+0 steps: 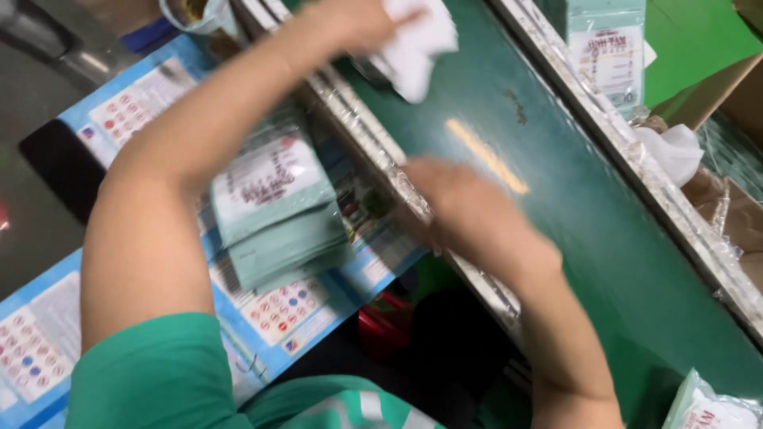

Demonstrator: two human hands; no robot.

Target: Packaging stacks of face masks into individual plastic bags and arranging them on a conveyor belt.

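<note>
My left hand (pixel 354 20) reaches far up the green conveyor belt (pixel 604 230) and grips a white folded cloth-like item (pixel 417 44) at the top of the view. My right hand (pixel 453 202) lies blurred at the belt's near edge, fingers toward the left, and whether it holds anything is unclear. Under my left forearm sits a stack of pale green sealed packets (pixel 274 206) with white printed labels, resting on a blue printed sheet (pixel 318 310).
More green packets (pixel 608 48) stand beyond the belt's far rail. A white crumpled item (pixel 675 151) and cardboard boxes (pixel 727 95) lie at the right. Another packet (pixel 711 405) is at the bottom right corner. A red object (pixel 385 322) sits below the belt.
</note>
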